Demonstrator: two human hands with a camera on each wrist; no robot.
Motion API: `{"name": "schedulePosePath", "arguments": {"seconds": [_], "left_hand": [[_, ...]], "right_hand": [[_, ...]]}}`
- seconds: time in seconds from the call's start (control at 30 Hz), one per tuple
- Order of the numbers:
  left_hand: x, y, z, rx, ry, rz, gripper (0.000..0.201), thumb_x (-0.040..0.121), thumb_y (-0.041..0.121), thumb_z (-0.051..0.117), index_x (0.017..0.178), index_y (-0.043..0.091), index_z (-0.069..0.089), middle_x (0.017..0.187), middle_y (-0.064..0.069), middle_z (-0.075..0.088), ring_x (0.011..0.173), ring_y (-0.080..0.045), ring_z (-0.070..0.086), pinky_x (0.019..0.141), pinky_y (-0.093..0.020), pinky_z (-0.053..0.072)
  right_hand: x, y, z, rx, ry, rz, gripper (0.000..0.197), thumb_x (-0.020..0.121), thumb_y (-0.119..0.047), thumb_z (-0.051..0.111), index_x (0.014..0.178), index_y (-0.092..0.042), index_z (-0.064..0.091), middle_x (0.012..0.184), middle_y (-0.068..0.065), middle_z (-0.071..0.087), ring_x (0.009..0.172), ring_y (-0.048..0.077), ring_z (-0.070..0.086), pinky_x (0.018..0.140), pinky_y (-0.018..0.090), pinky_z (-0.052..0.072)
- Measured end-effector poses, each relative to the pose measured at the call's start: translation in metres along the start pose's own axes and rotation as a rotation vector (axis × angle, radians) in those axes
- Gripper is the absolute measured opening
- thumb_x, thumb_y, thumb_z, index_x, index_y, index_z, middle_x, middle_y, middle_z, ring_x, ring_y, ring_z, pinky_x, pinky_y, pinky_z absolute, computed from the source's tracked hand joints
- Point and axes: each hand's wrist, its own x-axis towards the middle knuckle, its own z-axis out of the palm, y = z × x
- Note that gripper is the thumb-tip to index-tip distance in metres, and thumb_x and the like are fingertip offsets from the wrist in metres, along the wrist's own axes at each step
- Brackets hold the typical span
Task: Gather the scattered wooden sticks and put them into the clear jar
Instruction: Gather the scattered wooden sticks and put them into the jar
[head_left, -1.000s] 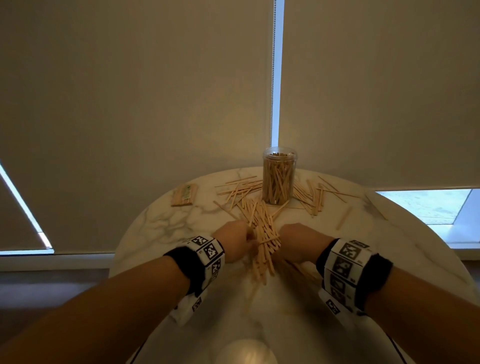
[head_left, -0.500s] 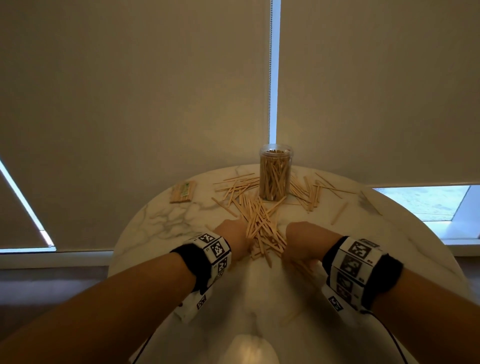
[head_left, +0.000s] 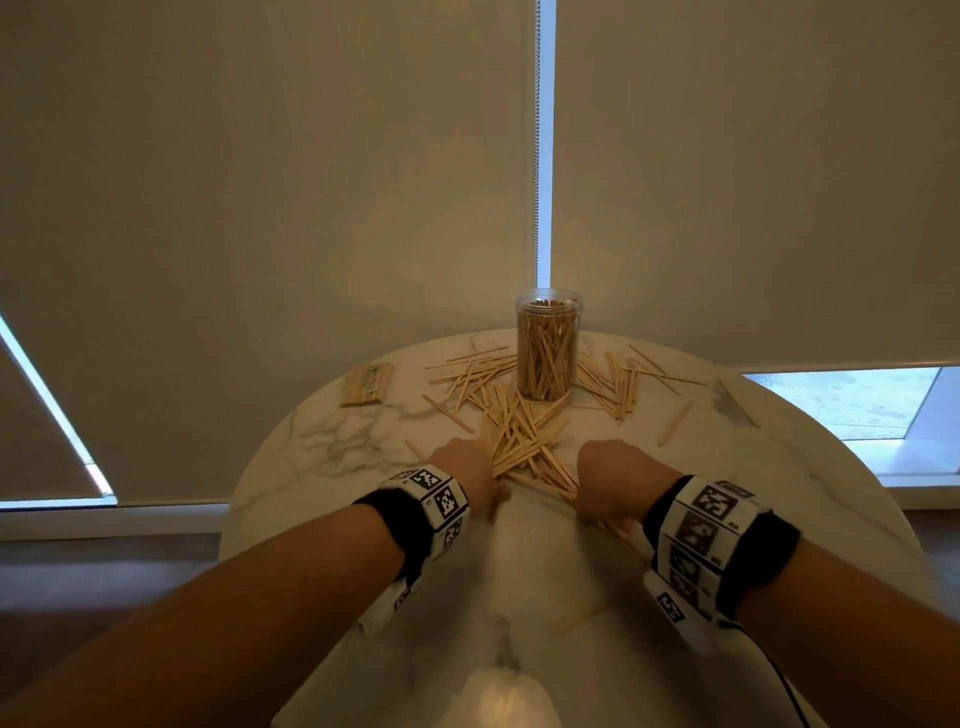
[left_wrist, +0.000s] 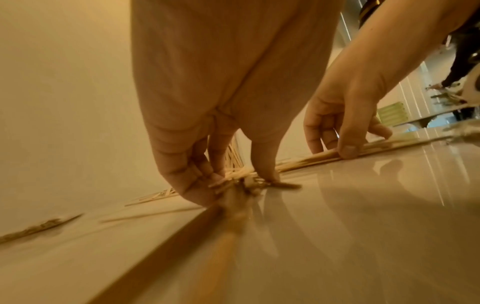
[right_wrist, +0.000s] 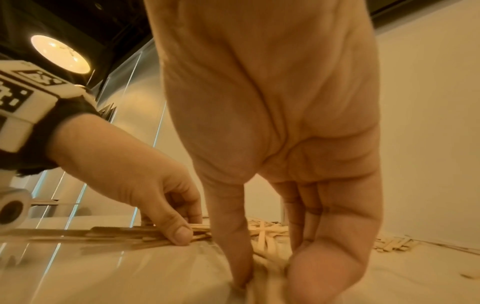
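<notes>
On the round marbled surface (head_left: 332, 441) a heap of wooden sticks (head_left: 522, 441) lies between the two hands, reaching from just in front of the clear jar (head_left: 546, 345) back toward the person. The left hand (head_left: 462, 467) sits at the left edge of the heap with its fingers bent down; the left wrist view shows its fingertips (left_wrist: 197, 191) and thumb pressed together on the ends of several sticks, pinching them against the surface. The right hand (head_left: 615, 478) is at the right edge of the heap, fingers also curled downward; in the left wrist view its thumb (left_wrist: 349, 144) bears on a small bundle of sticks lying flat, with the other fingers behind them, so it appears to have hold of that bundle, though the blur near the fingertips in the right wrist view makes the grip hard to confirm. The jar stands upright at the far side of the surface, beyond both hands, already packed with upright sticks and open at the top. More sticks lie scattered to the left and right of the jar, and one stick (head_left: 675, 423) lies apart on the right. A single stick (head_left: 582, 621) rests near the person, between the forearms. A small banded packet of sticks (head_left: 366, 384) lies to the far left, well apart from the hands.
</notes>
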Motion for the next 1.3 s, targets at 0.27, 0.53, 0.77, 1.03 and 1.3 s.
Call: {"name": "schedulePosePath", "arguments": {"seconds": [0.27, 0.53, 0.77, 1.03, 1.3], "left_hand": [[0.006, 0.018, -0.016, 0.109, -0.142, 0.025, 0.036, 0.101, 0.024, 0.056, 0.129, 0.001, 0.057, 0.129, -0.015, 0.061, 0.119, -0.028, 0.059, 0.09, -0.03, 0.048], [0.006, 0.027, -0.015, 0.152, -0.174, 0.015, 0.03, 0.1, 0.02, 0.053, 0.124, 0.002, 0.057, 0.095, -0.012, 0.059, 0.085, -0.022, 0.058, 0.071, -0.029, 0.047], [0.008, 0.016, -0.022, -0.065, -0.175, -0.044, 0.035, 0.108, 0.016, 0.034, 0.124, -0.004, 0.059, 0.132, -0.017, 0.06, 0.116, -0.03, 0.06, 0.092, -0.032, 0.048], [0.022, -0.025, -0.01, -0.787, -0.117, -0.254, 0.027, 0.101, 0.007, 0.039, 0.097, -0.007, 0.061, 0.084, -0.019, 0.06, 0.059, -0.024, 0.048, 0.063, -0.034, 0.043], [0.02, -0.016, -0.02, -1.269, -0.043, -0.18, 0.021, 0.108, 0.027, 0.033, 0.106, 0.01, 0.045, 0.066, -0.001, 0.034, 0.053, -0.012, 0.03, 0.047, -0.024, 0.027]], "right_hand": [[0.0, 0.0, -0.002, 0.031, -0.029, 0.02, 0.016, 0.092, -0.017, 0.062, 0.099, -0.003, 0.066, 0.085, 0.005, 0.057, 0.084, 0.022, 0.061, 0.063, 0.023, 0.051], [0.001, 0.0, 0.001, -0.037, -0.028, 0.011, 0.025, 0.093, -0.021, 0.06, 0.11, -0.003, 0.066, 0.083, 0.004, 0.055, 0.081, 0.019, 0.054, 0.068, 0.026, 0.044], [0.003, 0.004, 0.006, -0.065, -0.023, 0.001, 0.025, 0.094, -0.02, 0.054, 0.108, -0.004, 0.066, 0.096, 0.01, 0.06, 0.086, 0.023, 0.057, 0.071, 0.028, 0.044], [0.001, 0.008, -0.005, 0.088, -0.079, 0.055, 0.029, 0.102, -0.018, 0.039, 0.111, -0.004, 0.062, 0.097, 0.005, 0.054, 0.085, 0.018, 0.052, 0.075, 0.026, 0.041], [0.005, 0.002, -0.028, 0.424, 0.102, 0.032, 0.025, 0.099, -0.008, 0.042, 0.099, 0.004, 0.065, 0.07, 0.002, 0.043, 0.066, 0.018, 0.046, 0.054, 0.021, 0.035]]}}
